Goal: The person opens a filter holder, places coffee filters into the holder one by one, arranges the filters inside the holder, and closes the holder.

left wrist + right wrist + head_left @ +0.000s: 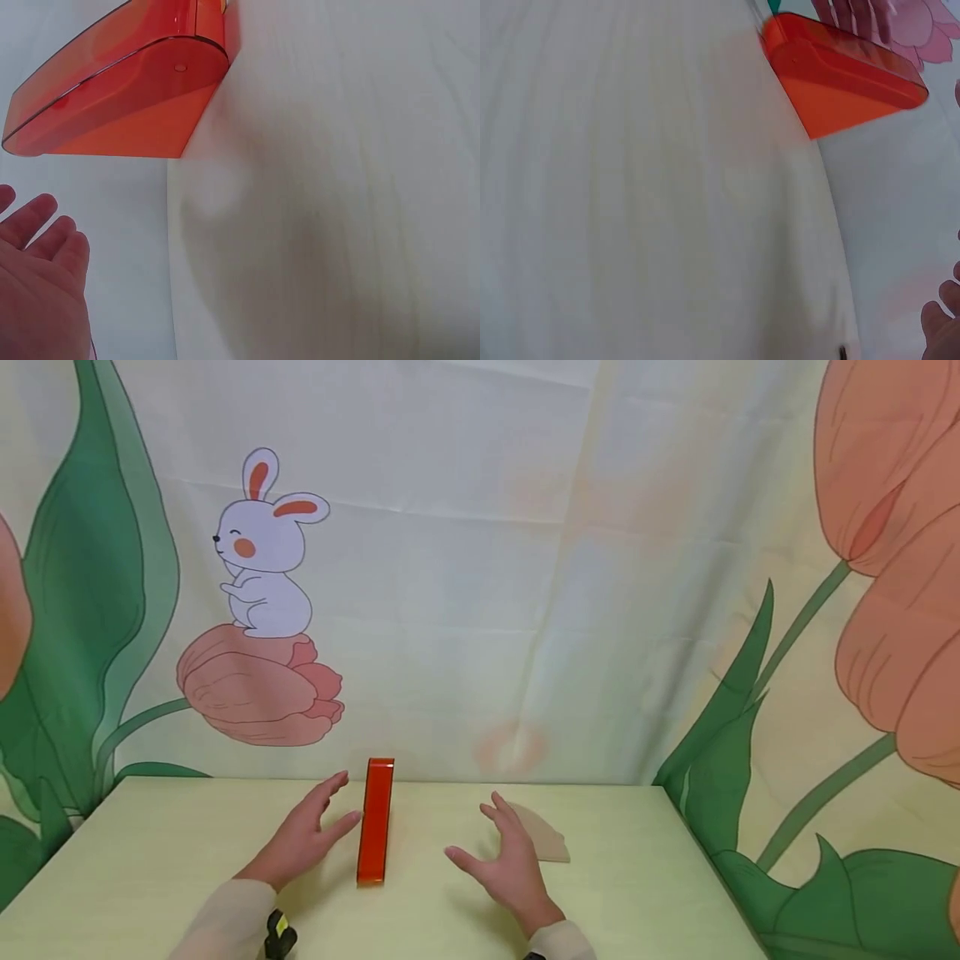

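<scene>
Across the back hung a cloth backdrop [450,527], printed with tulips [877,468] and a white rabbit [270,543]. Below it spread the pale tabletop [637,902]. On this stood a red case [377,822], upright on edge, left of the middle and between the two hands, its narrow side facing the head camera. From the wrist views it had a rounded, see-through part and a flatter orange panel; whether anything lay inside could not be told. Both hands were free, fingers relaxed and thumbs held apart. The left hand [302,839] was just beside the case, its thumb close to the edge; contact was unclear. The right hand [510,864] hovered farther off, partly covering the view of a pale, fan-shaped piece [546,839] on the tabletop. Smallest was a black strap [281,937] at the left wrist.
</scene>
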A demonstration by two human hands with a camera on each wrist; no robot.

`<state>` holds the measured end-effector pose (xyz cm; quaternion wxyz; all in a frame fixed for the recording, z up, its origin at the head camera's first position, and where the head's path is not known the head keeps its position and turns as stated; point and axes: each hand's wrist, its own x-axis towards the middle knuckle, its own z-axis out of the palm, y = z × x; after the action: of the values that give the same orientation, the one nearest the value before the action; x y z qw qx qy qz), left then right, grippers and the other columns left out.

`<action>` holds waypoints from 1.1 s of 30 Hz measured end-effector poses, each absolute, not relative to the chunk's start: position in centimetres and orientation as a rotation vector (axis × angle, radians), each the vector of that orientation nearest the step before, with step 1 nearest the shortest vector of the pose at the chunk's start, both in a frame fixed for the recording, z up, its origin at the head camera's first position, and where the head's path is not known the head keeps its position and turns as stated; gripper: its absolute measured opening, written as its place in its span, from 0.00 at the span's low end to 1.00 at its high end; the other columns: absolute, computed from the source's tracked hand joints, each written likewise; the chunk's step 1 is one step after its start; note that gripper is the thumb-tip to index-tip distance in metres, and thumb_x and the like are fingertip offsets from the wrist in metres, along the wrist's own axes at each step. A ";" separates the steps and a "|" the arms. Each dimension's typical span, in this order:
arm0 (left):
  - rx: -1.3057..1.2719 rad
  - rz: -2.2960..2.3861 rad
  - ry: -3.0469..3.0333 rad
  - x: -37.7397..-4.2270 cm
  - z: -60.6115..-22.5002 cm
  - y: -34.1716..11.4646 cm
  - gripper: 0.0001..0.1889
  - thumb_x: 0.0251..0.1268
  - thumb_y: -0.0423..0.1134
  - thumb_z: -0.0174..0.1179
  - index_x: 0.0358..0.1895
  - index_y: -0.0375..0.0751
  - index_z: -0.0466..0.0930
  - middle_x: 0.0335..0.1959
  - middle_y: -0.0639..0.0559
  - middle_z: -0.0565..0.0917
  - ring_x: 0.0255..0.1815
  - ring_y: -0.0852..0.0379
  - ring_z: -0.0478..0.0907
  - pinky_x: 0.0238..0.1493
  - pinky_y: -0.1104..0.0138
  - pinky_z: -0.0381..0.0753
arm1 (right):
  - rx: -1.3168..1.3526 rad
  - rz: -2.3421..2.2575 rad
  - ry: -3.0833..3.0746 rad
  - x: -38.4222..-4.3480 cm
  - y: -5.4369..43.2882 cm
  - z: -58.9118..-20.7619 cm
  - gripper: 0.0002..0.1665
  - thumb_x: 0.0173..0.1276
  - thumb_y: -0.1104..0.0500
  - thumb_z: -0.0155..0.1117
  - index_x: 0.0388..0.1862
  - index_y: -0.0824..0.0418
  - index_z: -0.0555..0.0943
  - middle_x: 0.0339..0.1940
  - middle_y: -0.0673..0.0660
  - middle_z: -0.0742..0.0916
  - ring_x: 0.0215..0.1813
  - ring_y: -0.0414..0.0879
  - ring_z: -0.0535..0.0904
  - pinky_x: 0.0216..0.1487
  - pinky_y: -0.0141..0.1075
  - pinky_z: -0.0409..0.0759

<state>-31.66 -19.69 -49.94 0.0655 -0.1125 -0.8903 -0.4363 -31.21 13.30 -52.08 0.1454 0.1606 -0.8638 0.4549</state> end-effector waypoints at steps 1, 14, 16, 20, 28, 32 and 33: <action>-0.337 -1.329 -2.682 -31.7 -49.9 -19.7 0.45 0.74 0.59 0.59 0.83 0.42 0.48 0.82 0.38 0.59 0.81 0.34 0.56 0.77 0.41 0.60 | 0.461 1.331 -2.489 -31.1 12.7 -52.2 0.51 0.55 0.31 0.77 0.71 0.55 0.75 0.82 0.50 0.67 0.82 0.57 0.62 0.75 0.58 0.70; -0.246 -1.562 -2.664 -34.1 -49.3 -18.2 0.47 0.71 0.60 0.62 0.83 0.47 0.48 0.82 0.39 0.58 0.83 0.36 0.54 0.78 0.45 0.60 | 0.423 1.516 -2.500 -30.6 6.4 -53.2 0.48 0.58 0.34 0.77 0.71 0.55 0.74 0.80 0.52 0.70 0.80 0.56 0.66 0.75 0.59 0.71; -0.235 -1.594 -2.666 -34.5 -49.3 -18.0 0.47 0.70 0.61 0.62 0.83 0.48 0.48 0.83 0.39 0.57 0.83 0.35 0.54 0.78 0.45 0.59 | 0.410 1.575 -2.487 -30.6 5.3 -53.1 0.47 0.59 0.36 0.77 0.72 0.55 0.74 0.79 0.53 0.71 0.78 0.57 0.68 0.75 0.58 0.71; -0.221 -1.615 -2.699 -35.3 -49.2 -17.7 0.48 0.70 0.64 0.60 0.83 0.47 0.47 0.83 0.39 0.57 0.83 0.35 0.54 0.78 0.44 0.60 | 0.359 1.691 -2.444 -30.5 3.3 -53.0 0.45 0.60 0.41 0.78 0.72 0.56 0.73 0.77 0.56 0.74 0.76 0.57 0.71 0.74 0.54 0.72; -0.215 -1.737 -2.728 -36.3 -49.1 -17.6 0.50 0.68 0.68 0.58 0.83 0.48 0.46 0.83 0.38 0.57 0.82 0.31 0.52 0.76 0.36 0.62 | 0.282 1.805 -2.423 -30.3 0.5 -52.8 0.45 0.61 0.45 0.79 0.72 0.58 0.73 0.73 0.57 0.78 0.73 0.61 0.74 0.72 0.55 0.74; -0.237 -1.814 -2.725 -36.6 -49.1 -17.7 0.51 0.68 0.67 0.60 0.84 0.48 0.44 0.84 0.39 0.53 0.83 0.31 0.48 0.77 0.36 0.60 | 0.248 1.808 -2.422 -30.4 -0.5 -52.9 0.47 0.60 0.45 0.80 0.73 0.60 0.72 0.73 0.58 0.78 0.71 0.61 0.77 0.71 0.54 0.76; -0.238 -1.828 -2.724 -36.7 -49.1 -17.7 0.52 0.68 0.66 0.60 0.84 0.48 0.44 0.84 0.39 0.53 0.84 0.32 0.48 0.77 0.36 0.60 | 0.238 1.805 -2.425 -30.4 -0.7 -52.9 0.48 0.59 0.44 0.80 0.73 0.61 0.72 0.73 0.58 0.78 0.70 0.61 0.77 0.70 0.53 0.77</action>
<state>-36.70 -17.72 -49.13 -0.0738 -0.0723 -0.8259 -0.5542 -30.43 -0.73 -52.91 0.0548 0.0783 -0.7985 0.5943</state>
